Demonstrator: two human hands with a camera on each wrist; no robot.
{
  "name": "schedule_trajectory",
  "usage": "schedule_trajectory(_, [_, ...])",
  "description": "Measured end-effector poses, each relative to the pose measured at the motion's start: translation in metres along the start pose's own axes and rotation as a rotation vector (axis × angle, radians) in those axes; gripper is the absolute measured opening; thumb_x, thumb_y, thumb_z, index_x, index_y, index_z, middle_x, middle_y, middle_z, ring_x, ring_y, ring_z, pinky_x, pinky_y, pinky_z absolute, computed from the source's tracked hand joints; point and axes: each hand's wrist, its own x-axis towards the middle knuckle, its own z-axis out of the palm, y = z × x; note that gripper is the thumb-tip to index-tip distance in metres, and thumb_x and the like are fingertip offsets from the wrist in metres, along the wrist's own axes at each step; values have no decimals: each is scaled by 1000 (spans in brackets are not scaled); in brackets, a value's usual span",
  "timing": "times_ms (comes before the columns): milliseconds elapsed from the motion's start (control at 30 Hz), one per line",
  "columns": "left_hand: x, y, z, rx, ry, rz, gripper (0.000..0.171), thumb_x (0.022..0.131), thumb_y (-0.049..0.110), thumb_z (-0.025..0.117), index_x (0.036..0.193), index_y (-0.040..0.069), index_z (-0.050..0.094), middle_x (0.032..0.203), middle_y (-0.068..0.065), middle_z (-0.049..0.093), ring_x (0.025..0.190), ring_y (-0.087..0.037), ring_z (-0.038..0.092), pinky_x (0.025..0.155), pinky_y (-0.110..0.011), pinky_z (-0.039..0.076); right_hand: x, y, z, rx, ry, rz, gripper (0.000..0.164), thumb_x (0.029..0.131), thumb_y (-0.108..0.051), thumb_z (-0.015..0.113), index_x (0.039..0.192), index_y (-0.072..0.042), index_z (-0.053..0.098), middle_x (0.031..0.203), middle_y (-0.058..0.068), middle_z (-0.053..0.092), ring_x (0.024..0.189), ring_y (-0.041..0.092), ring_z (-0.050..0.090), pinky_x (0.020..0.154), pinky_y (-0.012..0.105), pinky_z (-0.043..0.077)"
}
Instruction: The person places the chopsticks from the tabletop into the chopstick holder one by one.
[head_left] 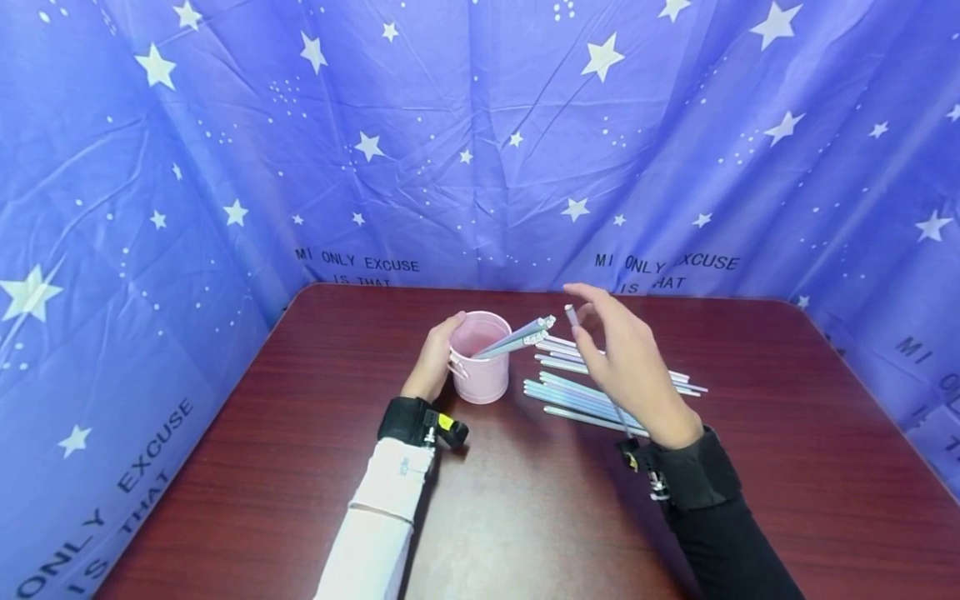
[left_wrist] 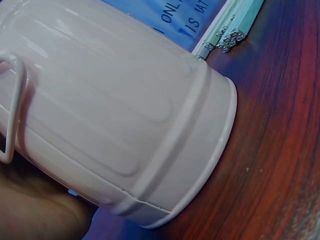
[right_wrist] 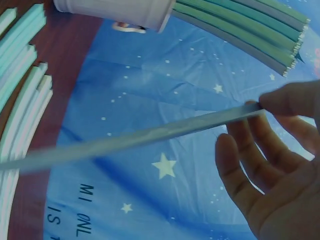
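Observation:
A small pale pink pail (head_left: pixel 482 382) with a wire handle stands on the table, and my left hand (head_left: pixel 433 354) grips its left side near the rim. Several thin bluish and greenish sticks (head_left: pixel 512 340) lean out of its right side, their ends showing over the rim. To the right of the pail, my right hand (head_left: pixel 626 358) pinches one slim grey-blue stick (right_wrist: pixel 150 135) near its upper end, between thumb and fingertips. That stick slants down below the hand. My left fingers behind the pail are hidden.
Loose pale sticks (head_left: pixel 573 400) lie in rows on the reddish-brown table (head_left: pixel 480 508), partly under my right hand. A blue curtain (head_left: pixel 480 167) with white stars hangs behind the table and along both sides.

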Motion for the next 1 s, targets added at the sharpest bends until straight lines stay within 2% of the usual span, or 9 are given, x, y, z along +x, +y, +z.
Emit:
schedule_trajectory(100, [0, 0, 0, -2, -2, -5, 50, 110, 31, 49, 138, -7, 65, 143, -23, 65, 135, -27, 58, 126, -43, 40, 1, -3, -6, 25, 89, 7, 42, 97, 6, 68, 137, -6, 68, 103, 13, 75, 93, 24, 68, 78, 28, 47])
schedule_trajectory(233, [0, 0, -1, 6, -4, -6, 51, 110, 31, 48, 139, -7, 65, 147, -23, 63, 141, -29, 55, 129, -45, 37, 1, -8, -12, 71, 217, 27, 36, 96, 5, 73, 130, -5, 70, 103, 11, 77, 88, 8, 66, 71, 15, 43])
schedule_trajectory(333, [1, 0, -1, 7, -7, -5, 51, 110, 31, 48, 139, -7, 65, 148, -23, 62, 143, -29, 54, 130, -45, 35, 1, -12, -15, 127, 320, 30, 34, 96, 5, 74, 129, -3, 71, 106, 13, 79, 91, -4, 64, 77, 14, 47])
schedule_trajectory(400, [1, 0, -1, 3, -11, -6, 51, 110, 31, 48, 139, -7, 64, 148, -23, 62, 142, -29, 54, 130, -45, 35, 2, -14, -16, 186, 385, 26, 33, 96, 5, 75, 128, 0, 70, 108, 15, 79, 94, -8, 66, 85, 14, 52])
schedule_trajectory(533, [0, -1, -1, -1, -14, 4, 51, 110, 30, 48, 139, -8, 64, 151, -23, 61, 144, -29, 52, 131, -45, 34, 3, -19, -14, 315, 482, 14, 30, 95, 5, 76, 124, 7, 67, 108, 13, 79, 98, -1, 72, 91, 16, 59])
schedule_trajectory(700, [0, -2, -2, -3, -19, 32, 51, 111, 30, 48, 139, -10, 63, 154, -23, 58, 148, -28, 49, 132, -45, 32, 3, -25, -9, 432, 523, -22, 29, 96, 3, 77, 121, 12, 65, 109, -4, 77, 99, 7, 75, 91, 20, 61])
schedule_trajectory(767, [0, -2, -2, -7, -21, 33, 51, 110, 30, 48, 139, -9, 64, 153, -23, 59, 146, -28, 50, 131, -45, 32, 3, -28, -8, 465, 548, -40, 29, 95, 7, 76, 120, 15, 63, 109, -8, 76, 99, 9, 76, 93, 23, 62])
schedule_trajectory(900, [0, -2, -2, -10, -27, 33, 51, 110, 31, 49, 139, -9, 64, 151, -23, 60, 144, -28, 52, 130, -45, 34, 4, -35, -9, 552, 606, -58, 31, 91, 17, 73, 119, 19, 60, 109, -2, 78, 100, 15, 77, 94, 26, 63])
schedule_trajectory(1000, [1, -2, -2, -12, -29, 35, 51, 110, 31, 49, 139, -8, 64, 151, -23, 60, 144, -28, 52, 130, -45, 34, 3, -38, -7, 584, 586, -73, 33, 91, 17, 73, 120, 18, 60, 108, 2, 79, 99, 16, 78, 93, 27, 63])
